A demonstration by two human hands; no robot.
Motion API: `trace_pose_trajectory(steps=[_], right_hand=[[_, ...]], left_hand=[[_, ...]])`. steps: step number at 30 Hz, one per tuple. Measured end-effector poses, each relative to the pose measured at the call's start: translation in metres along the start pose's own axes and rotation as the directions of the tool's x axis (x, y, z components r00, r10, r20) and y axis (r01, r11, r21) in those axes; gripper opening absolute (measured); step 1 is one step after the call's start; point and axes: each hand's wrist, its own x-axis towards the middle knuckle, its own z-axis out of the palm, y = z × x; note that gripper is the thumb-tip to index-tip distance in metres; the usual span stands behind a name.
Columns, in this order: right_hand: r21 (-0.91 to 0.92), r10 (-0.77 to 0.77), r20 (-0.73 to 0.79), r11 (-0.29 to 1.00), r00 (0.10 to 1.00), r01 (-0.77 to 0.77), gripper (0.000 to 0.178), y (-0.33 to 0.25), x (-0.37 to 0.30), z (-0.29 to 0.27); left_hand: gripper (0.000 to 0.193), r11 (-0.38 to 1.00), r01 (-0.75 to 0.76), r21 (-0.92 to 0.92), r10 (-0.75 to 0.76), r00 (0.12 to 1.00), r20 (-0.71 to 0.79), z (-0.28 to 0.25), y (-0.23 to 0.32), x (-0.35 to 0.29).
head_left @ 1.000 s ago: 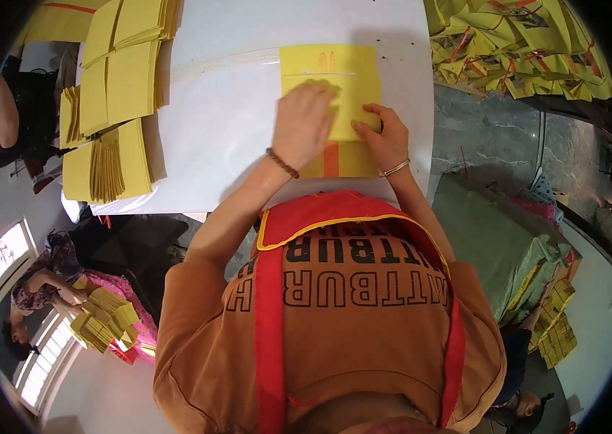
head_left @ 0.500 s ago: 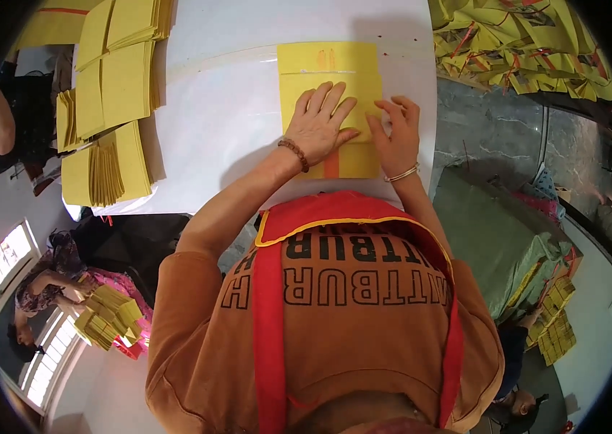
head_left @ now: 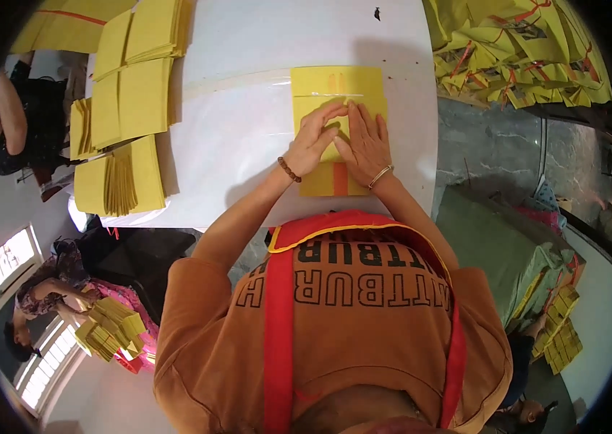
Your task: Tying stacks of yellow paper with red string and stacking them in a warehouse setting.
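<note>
1. Nearest: orange shirt (head_left: 335, 325) under red apron straps (head_left: 279, 318), forearms reaching up onto the white table (head_left: 241, 145).
2. Left hand (head_left: 313, 141) and right hand (head_left: 365, 145) side by side, equally near, pressed flat on the yellow paper sheet (head_left: 338, 94); nothing pinched, fingers extended and close together.
3. Sheet directly beneath and ahead of the fingertips, long axis running away from the body, orange stripe (head_left: 340, 179) at its near end.
4. Farther left: stacks of folded yellow paper (head_left: 136, 101).
5. Far right: loose heap of yellow sheets (head_left: 523, 50).

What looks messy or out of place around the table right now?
The heap of crumpled yellow sheets beyond the white table's right edge lies loose and tangled, unlike the neat yellow stacks on its left side. Both hands, left hand and right hand, press flat on one squared yellow sheet.
</note>
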Motion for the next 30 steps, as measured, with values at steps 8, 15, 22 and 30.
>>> trace_pose_trajectory(steps=[8,15,22,30], right_hand=[[-0.273,-0.044,0.081,0.96,0.996,0.065,0.075,-0.007,-0.002,-0.006],[-0.249,-0.046,0.075,0.966,0.996,0.063,0.077,-0.011,0.001,-0.005],[-0.116,-0.008,0.111,0.993,0.994,0.021,0.069,0.002,-0.005,-0.013],[-0.281,0.067,0.099,0.959,0.993,-0.037,0.066,0.008,-0.013,-0.011]], left_hand=[[0.071,0.336,-0.375,0.864,0.259,0.919,0.298,-0.022,0.024,0.004],[0.09,0.172,-0.378,0.91,0.036,0.925,0.378,-0.038,0.014,-0.002],[0.091,0.16,-0.347,0.924,0.012,0.937,0.35,-0.038,0.014,-0.006],[0.089,0.064,-0.388,0.919,0.074,0.921,0.384,-0.031,0.02,-0.003]])
